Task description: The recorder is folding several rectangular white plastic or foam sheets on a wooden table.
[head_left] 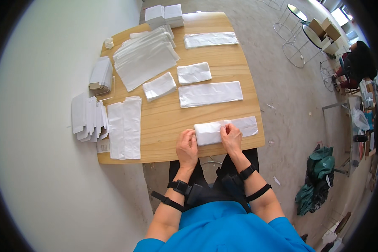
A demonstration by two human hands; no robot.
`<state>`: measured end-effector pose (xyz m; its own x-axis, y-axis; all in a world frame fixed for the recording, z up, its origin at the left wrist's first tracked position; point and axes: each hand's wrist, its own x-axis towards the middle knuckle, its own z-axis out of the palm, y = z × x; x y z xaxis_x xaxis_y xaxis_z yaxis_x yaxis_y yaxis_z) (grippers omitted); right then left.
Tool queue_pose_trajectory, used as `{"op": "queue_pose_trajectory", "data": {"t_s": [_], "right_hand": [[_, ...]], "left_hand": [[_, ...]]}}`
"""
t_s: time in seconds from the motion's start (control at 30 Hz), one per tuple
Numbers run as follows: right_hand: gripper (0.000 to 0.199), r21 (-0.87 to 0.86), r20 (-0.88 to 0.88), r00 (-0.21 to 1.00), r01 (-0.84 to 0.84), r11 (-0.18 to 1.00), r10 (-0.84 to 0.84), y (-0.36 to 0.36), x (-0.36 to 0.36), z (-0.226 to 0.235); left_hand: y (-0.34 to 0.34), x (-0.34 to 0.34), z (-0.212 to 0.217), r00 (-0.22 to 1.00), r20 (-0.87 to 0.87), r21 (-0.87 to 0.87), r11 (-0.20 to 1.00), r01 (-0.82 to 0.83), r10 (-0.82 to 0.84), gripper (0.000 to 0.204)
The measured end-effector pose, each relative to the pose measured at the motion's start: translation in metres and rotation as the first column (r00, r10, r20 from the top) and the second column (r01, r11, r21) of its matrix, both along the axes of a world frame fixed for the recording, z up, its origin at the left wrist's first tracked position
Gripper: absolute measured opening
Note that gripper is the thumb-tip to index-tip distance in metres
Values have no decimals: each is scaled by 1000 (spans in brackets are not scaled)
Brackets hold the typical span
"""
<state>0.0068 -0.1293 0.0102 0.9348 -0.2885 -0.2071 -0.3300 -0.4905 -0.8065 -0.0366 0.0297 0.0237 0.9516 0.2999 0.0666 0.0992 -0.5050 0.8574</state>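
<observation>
At the table's near edge lies a thin white sleeve-like sheet [210,133], its left part folded over in a thicker layer and its flat end [247,125] reaching to the right. My left hand [187,146] is at the fold's left edge, fingers curled and thumb against it. With pinched fingers, my right hand [232,137] grips the folded layer near its right end. Beyond my hands lies a long folded white strip [211,94]. Two shorter folded white packets, one [194,73] squarer and one [159,86] slanted, rest farther back.
A fanned pile of white sheets [143,63] covers the table's far left. White boxes stand in stacks at the back [164,16] and left edge [101,74]. More long sheets [124,128] lie at left, another [211,40] far right. Green-black bags [317,178] sit on the floor.
</observation>
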Motion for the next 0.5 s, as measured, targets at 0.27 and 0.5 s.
{"op": "queue_pose_trajectory", "data": {"t_s": [0.27, 0.5], "right_hand": [[19, -32, 60, 998, -33, 999, 34, -3, 2, -5], [17, -58, 74, 995, -62, 996, 66, -6, 5, -7]], "left_hand": [[11, 7, -3, 997, -57, -23, 999, 49, -50, 16], [13, 12, -9, 986, -61, -5, 988, 153, -153, 17]]}}
